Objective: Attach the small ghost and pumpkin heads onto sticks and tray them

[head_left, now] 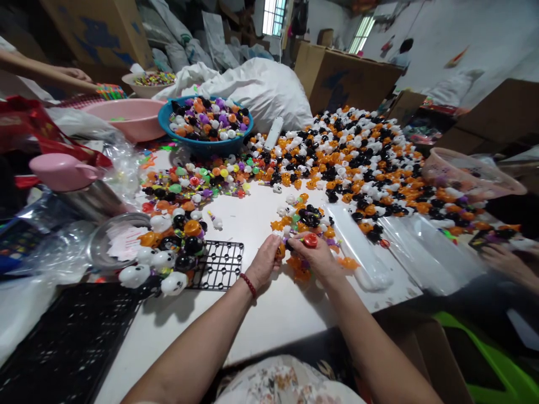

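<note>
Both hands' fingers (290,242) hide most of the red toy (310,240).

Bare table (252,224) between toy heaps (357,163)

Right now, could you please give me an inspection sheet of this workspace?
Surface: white table, mostly covered, bare in front of the hands.
Job's things: small pile of toys under both hands; red toy at the right fingertips.
Clutter: big orange, black and white heap; blue bowl full of toys; pink basin; black grid; clear bags.
Grippers: left hand and right hand close together on the pile, fingers curled.
Cables: nothing seen.
Surroundings: cardboard boxes, white sack, another person's hand at the right edge.
</note>
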Motion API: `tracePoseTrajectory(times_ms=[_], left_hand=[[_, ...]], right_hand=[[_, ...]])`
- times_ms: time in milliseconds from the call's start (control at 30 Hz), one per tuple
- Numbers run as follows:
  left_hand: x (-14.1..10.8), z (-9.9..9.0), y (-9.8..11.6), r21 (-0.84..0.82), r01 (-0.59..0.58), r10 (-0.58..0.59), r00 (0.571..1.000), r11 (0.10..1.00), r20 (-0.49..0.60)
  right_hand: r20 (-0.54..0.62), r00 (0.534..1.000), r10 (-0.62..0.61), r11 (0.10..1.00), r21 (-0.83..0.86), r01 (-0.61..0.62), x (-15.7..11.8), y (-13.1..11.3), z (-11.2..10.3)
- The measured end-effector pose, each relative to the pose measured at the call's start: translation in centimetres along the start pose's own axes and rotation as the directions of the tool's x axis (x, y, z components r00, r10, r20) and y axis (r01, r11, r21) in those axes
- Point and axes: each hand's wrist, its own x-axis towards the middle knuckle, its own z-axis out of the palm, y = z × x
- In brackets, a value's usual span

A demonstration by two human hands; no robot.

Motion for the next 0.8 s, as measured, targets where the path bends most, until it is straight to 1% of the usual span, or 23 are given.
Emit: tracePoseTrajectory(times_ms=[67, 233, 333, 433, 533, 600, 667, 700, 733, 767, 800], left_hand=[[0.0, 0.1, -0.4, 0.020, -0.023, 0.024, 0.998, 1.000, -0.052], [-0.5, 0.4, -0.8, 0.062, -0.025, 0.034, 0.988, 0.998, -0.151], [-0.8, -0.1, -0.8, 0.167, -0.082, 0.116, 0.972, 0.983, -0.203], [-0.8, -0.6, -0.7, 0.251, -0.142, 0.199, 0.955, 0.958, -0.222], [-0.4, -0.7, -0.7, 0.279, -0.189, 0.255, 0.941, 0.941, -0.221], [-0.1, -0.7, -0.7, 0.273, -0.195, 0.262, 0.936, 0.942, -0.237], [0.2, -0.6, -0.8, 0.269, -0.180, 0.253, 0.930, 0.946, -0.267], [0.4, -0.6, -0.9, 0.278, -0.175, 0.258, 0.919, 0.945, -0.297], [0.5, -0.6, -1.0, 0.295, -0.181, 0.278, 0.901, 0.938, -0.333], [0.7, -0.7, -1.1, 0.326, -0.197, 0.315, 0.876, 0.925, -0.366], [0.8, -0.7, -1.3, 0.370, -0.220, 0.365, 0.846, 0.903, -0.388]], right_hand=[[-0.006, 1.000, -0.002, 1.000, -0.011, 0.002, -0.2, 0.2, 0.3], [0.007, 1.000, 0.003, 1.000, -0.029, -0.003, -0.6, 1.3, 1.4], [0.017, 1.000, -0.003, 0.998, -0.055, 0.004, -0.7, 2.1, 2.0], [0.043, 0.999, -0.005, 0.996, -0.087, 0.008, -0.6, 2.4, 2.3], [0.071, 0.997, 0.007, 0.998, -0.070, -0.002, -0.1, 2.0, 2.1], [0.027, 1.000, 0.002, 0.994, -0.109, 0.001, 0.4, 1.3, 1.3], [-0.098, 0.993, -0.064, 0.968, -0.248, 0.038, 1.0, 0.2, 0.1], [-0.171, 0.976, -0.133, 0.933, -0.354, 0.065, 1.4, -0.5, -0.6], [-0.229, 0.948, -0.223, 0.878, -0.469, 0.094, 1.7, -1.1, -1.2], [-0.252, 0.914, -0.317, 0.810, -0.574, 0.123, 2.0, -1.7, -1.7], [-0.240, 0.886, -0.397, 0.741, -0.654, 0.155, 2.4, -2.2, -1.8]])
